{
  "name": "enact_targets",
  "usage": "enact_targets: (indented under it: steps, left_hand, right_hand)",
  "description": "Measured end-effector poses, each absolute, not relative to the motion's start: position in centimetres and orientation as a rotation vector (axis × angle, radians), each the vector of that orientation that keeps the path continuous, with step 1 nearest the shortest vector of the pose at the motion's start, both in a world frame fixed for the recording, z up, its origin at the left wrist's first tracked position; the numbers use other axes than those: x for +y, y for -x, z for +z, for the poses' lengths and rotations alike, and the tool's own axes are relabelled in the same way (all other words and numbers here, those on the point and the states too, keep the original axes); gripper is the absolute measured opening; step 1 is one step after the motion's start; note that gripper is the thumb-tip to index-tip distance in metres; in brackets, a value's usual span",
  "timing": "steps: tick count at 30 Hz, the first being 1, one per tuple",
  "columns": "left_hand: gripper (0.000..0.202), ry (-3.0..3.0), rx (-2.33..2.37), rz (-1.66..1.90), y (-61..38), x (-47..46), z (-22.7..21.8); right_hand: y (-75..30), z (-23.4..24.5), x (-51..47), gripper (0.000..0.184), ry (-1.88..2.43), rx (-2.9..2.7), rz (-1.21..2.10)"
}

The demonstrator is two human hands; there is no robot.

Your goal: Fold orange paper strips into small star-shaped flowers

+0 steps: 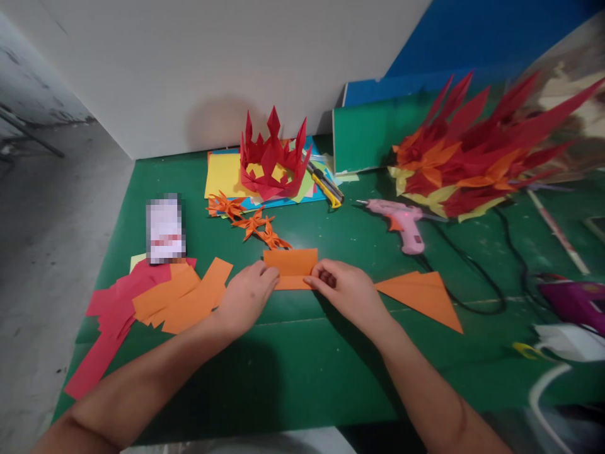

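Mid-fold, I'd judge: 1 orange sheet (292, 261), centre, betw. hands.
L to R: red strips (125, 296) & orange strips (189, 307), flat, unfolded, piles too overlapped to count; approx. 3 flowers (252, 222), made; my L hand (250, 291), fingers closed on sheet's L edge; 1 crown (269, 165), looks done; my R hand (347, 287), thumb & finger pinching R edge; 1 glue gun (401, 217); 1 wedge (423, 295); 1 flame pc (501, 139), assembled.

The left forearm (146, 381) slants in from the near left, the right forearm (423, 384) from the near right. The left hand (248, 294) lies back upward, fingers (269, 275) bent together; the right hand (353, 292), a little apart, has its thumb (319, 285) extended and fingers curled inward.
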State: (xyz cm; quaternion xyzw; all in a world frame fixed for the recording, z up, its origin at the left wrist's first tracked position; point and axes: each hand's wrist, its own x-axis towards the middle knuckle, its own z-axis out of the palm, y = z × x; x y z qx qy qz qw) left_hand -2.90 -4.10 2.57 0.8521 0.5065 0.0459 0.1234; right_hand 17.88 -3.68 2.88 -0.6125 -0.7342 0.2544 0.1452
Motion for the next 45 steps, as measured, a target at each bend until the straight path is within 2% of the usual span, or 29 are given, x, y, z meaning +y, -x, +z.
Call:
enact_targets:
  steps: [6, 10, 14, 16, 20, 23, 26, 29, 45]
  left_hand:
    - [0.027, -2.593, 1.294, 0.243, 2.9, -4.2, 3.0]
    - [0.024, -2.663, 1.088, 0.108, 2.7, -4.5, 3.5]
    - [0.034, -2.705, 1.209, -0.127, 2.0, -6.0, 3.5]
    - [0.043, -2.749, 1.237, -0.153, 1.7, -6.7, 3.4]
    - [0.048, -2.757, 1.238, -0.222, 1.5, -7.2, 3.3]
    - [0.048, -2.766, 1.24, -0.223, 1.6, -7.0, 3.2]
    - [0.048, -2.785, 1.219, -0.215, 1.7, -6.9, 3.2]
    - [0.046, -2.774, 1.22, -0.211, 1.7, -7.0, 3.2]
    - [0.044, -2.8, 1.241, -0.013, 1.9, -7.2, 2.5]
  right_hand:
    - [-17.9, 2.9, -3.6, 0.023, 1.74, -2.122, 0.723]
    - [-17.9, 2.8, -3.7, 0.023, 1.728, -2.13, 0.702]
    - [-17.9, 2.7, -3.9, 0.022, 1.734, -2.125, 0.696]
    - [-17.9, 2.7, -3.9, 0.023, 1.719, -2.121, 0.683]
    - [-17.9, 2.4, -4.0, 0.021, 1.712, -2.125, 0.656]
    - [-17.9, 2.5, -4.3, 0.017, 1.611, -2.198, 0.477]
    - [-17.8, 3.0, -4.6, 0.025, 1.337, -2.4, 0.196]
    - [-17.9, 3.4, -4.9, 0.028, 1.085, -2.568, 0.084]
    - [-19.7, 4.0, -4.4, 0.031, 1.135, -2.624, 0.252]
